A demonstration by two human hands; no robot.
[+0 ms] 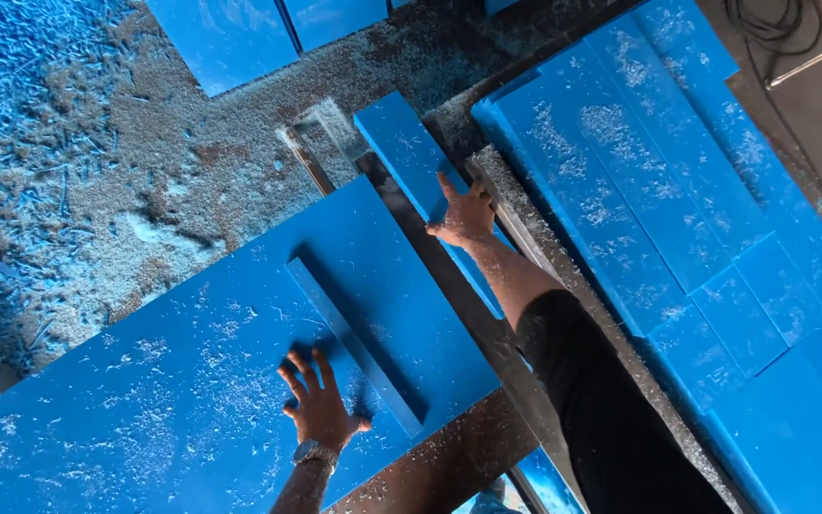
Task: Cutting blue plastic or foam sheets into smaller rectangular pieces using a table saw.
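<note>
Floor (145,171) thick with sawdust, blue shavings — hard sunlight.

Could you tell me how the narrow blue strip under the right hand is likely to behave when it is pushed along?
The narrow blue strip looks straight and flat, so probably stiff. Its smooth face and the sawdust around it suggest it may slide easily. The right hand presses one end only, so it might pivot.
</note>
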